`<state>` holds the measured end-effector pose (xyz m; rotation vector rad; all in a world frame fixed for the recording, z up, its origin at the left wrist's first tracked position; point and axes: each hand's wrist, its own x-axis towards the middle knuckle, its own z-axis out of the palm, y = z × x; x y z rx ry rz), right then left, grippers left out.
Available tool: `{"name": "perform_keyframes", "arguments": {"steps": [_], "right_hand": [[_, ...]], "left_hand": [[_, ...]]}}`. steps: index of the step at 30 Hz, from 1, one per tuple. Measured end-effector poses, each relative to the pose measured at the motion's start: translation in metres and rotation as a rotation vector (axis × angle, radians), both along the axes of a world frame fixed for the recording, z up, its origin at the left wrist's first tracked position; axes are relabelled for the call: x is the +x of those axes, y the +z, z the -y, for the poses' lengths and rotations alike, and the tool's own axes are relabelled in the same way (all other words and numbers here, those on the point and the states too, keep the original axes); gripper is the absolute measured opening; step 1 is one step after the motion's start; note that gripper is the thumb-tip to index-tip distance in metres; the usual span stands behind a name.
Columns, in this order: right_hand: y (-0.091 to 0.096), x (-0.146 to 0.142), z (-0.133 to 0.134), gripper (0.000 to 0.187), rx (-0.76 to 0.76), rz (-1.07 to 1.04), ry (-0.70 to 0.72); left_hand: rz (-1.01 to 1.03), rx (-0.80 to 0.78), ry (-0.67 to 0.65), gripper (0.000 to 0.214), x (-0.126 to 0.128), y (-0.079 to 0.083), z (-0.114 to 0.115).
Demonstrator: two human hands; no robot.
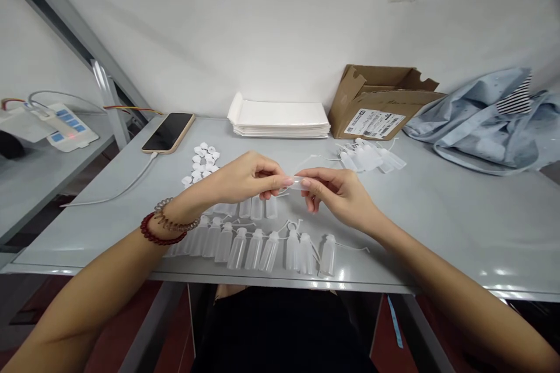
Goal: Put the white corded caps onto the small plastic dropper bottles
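Over the middle of the desk, a small translucent plastic bottle lies sideways between my two hands. The thumb and fingertips of my left hand are closed at its left end; whether a cap is under them is hidden. My right hand pinches the other end. Below my hands, several like bottles stretch along the front of the desk, among them one bottle at the right end, with thin white strings at their necks. Small white caps lie in a loose group beyond my left wrist.
At the back stand a stack of white envelopes and an open cardboard box. More bottles with strings are heaped before the box. A phone on a white cable lies at left, a light blue cloth bag at right.
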<state>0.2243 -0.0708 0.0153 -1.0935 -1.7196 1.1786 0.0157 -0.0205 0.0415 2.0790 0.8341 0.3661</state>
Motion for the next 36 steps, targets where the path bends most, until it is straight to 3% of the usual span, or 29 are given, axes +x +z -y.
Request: {"name": "perform_keyframes", "arguments": {"steps": [6, 9, 11, 15, 18, 20, 26, 30, 33, 36], "right_hand": [[-0.001, 0.004, -0.007, 0.038, -0.346, -0.187, 0.113], [-0.003, 0.004, -0.011, 0.038, -0.431, -0.255, 0.132], [-0.003, 0.003, -0.010, 0.039, -0.312, -0.202, 0.104], [-0.002, -0.002, -0.001, 0.030, 0.175, 0.047, -0.030], [-0.003, -0.005, 0.004, 0.027, 0.346, 0.156, -0.071], [-0.002, -0.005, 0.005, 0.029, 0.253, 0.133, -0.057], [-0.001, 0.001, -0.003, 0.040, -0.297, -0.173, 0.072], [0.001, 0.006, -0.010, 0.036, -0.480, -0.198, 0.157], [0.004, 0.015, -0.017, 0.040, -0.321, -0.050, 0.094], [0.007, 0.038, -0.030, 0.039, 0.090, 0.300, -0.221]], "left_hand": [[0.124, 0.521, 0.010, 0.015, 0.001, -0.007, 0.010], [0.144, 0.548, 0.036, 0.018, 0.003, -0.008, 0.011], [0.138, 0.418, 0.072, 0.023, 0.004, -0.005, 0.011], [0.051, 0.060, 0.076, 0.036, 0.004, 0.003, 0.010], [0.054, 0.004, 0.035, 0.040, 0.004, 0.004, 0.010], [0.072, 0.098, 0.016, 0.037, 0.004, 0.003, 0.010], [0.098, 0.522, -0.045, 0.030, 0.005, -0.005, 0.012], [0.054, 0.611, -0.062, 0.028, 0.005, -0.012, 0.012], [0.025, 0.561, -0.037, 0.024, 0.002, -0.012, 0.008], [0.005, 0.467, 0.117, 0.040, -0.004, -0.005, 0.003]]}}
